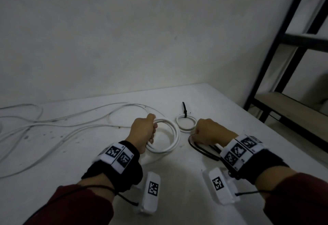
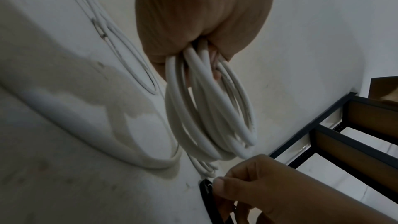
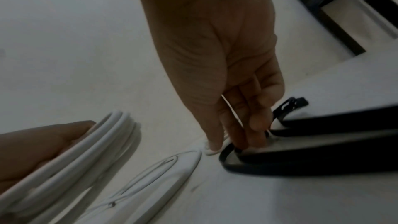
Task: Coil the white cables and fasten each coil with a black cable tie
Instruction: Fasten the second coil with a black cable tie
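One small coil [image 1: 185,124] tied; my left hand [image 1: 143,130] grips the second coil [image 1: 165,137] while my right hand [image 1: 209,132] pinches a black cable tie [image 1: 200,149] off the tabletop [image 1: 88,153]; loose cable [image 1: 53,127] remains

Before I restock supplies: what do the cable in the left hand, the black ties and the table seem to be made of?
Cable: looks like a smooth white plastic jacket, slightly glossy; it bends into even round loops.
Ties: thin flat black straps, matte, probably nylon or a similar plastic; they curve springily off the table.
Table: hard, flat, white, matte with dark scuffs; perhaps laminate or painted board, I cannot tell which.
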